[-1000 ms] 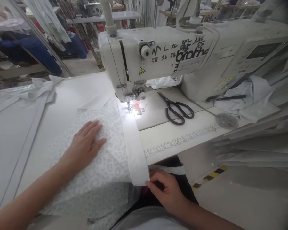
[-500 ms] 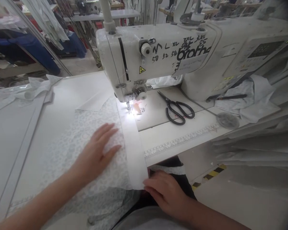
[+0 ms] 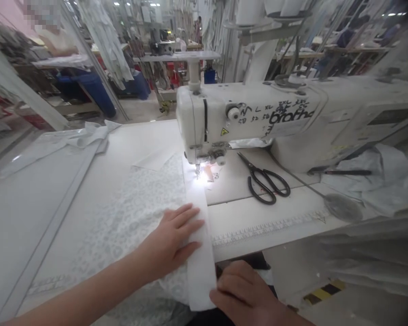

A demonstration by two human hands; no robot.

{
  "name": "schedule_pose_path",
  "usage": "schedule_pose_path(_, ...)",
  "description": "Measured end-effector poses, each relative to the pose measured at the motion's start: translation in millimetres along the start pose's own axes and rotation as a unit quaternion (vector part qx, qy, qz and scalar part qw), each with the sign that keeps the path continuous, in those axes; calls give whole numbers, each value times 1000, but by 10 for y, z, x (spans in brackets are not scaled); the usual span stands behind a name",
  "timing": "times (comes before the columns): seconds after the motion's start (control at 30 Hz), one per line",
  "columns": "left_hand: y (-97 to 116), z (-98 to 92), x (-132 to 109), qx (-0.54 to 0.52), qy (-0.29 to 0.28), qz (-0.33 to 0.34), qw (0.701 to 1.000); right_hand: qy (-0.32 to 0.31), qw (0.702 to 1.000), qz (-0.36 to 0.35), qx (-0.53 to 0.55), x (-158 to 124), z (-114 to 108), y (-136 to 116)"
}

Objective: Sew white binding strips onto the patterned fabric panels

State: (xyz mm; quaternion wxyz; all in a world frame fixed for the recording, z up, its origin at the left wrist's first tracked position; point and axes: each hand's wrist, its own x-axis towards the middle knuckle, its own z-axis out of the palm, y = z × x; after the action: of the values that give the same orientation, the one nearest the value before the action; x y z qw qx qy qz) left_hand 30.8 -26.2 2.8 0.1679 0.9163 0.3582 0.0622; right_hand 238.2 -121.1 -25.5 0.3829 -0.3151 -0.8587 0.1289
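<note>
A pale fabric piece with a grey leopard-like print (image 3: 122, 217) lies on the sewing table, a plain white strip (image 3: 200, 262) along its right edge. The strip's far end runs under the lit needle area of a white sewing machine (image 3: 197, 117). My left hand (image 3: 173, 240) lies flat over print and strip, fingers spread and pointing toward the needle. At the strip's near right corner, my right hand (image 3: 245, 290) pinches its edge between thumb and curled fingers, just off the table's front edge.
Black-handled scissors (image 3: 267, 183) lie right of the needle. A printed ruler scale (image 3: 268, 228) runs along the front edge. Crumpled white cloth (image 3: 377, 181) and a dark pen-like tool (image 3: 350, 172) lie under the machine's right end. A grey-white panel (image 3: 37, 203) covers the left side.
The camera view has tilted up, showing more of the workshop. My left hand has shifted right onto the white strip. My right hand keeps its pinch at the strip's near corner.
</note>
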Motion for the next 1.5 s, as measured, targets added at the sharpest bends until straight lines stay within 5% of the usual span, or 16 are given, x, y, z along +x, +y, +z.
schedule_pose_path(0.2, -16, -34, 10, -3, -11, 6, 1000, -10, 998, 36, 54, 136, 26, 58)
schedule_pose_path(0.43, -264, -109, 288, 11, 1, -15, 1000, -41, 989, 115, 84, 449, -62, 280)
schedule_pose_path(1.1, -930, -425, 1045, 72, 90, -37, 993, -45, 988, 149, 10, 1156, -20, 1100)
schedule_pose_path(1.23, -717, -327, 758, 37, 143, -69, 987, -12, 993, 116, -22, 870, -139, 787)
schedule_pose_path(1.33, -516, -228, 262, 24, 82, -66, 994, 2, 997, 72, -8, 310, -174, 389)
schedule_pose_path(1.43, -416, -217, -187, 76, 6, -31, 997, -19, 984, 157, 83, -208, -36, 156)
schedule_pose_path(1.5, -337, -205, -370, 116, -17, 9, 993, 3, 940, 285, 190, -383, 130, 153)
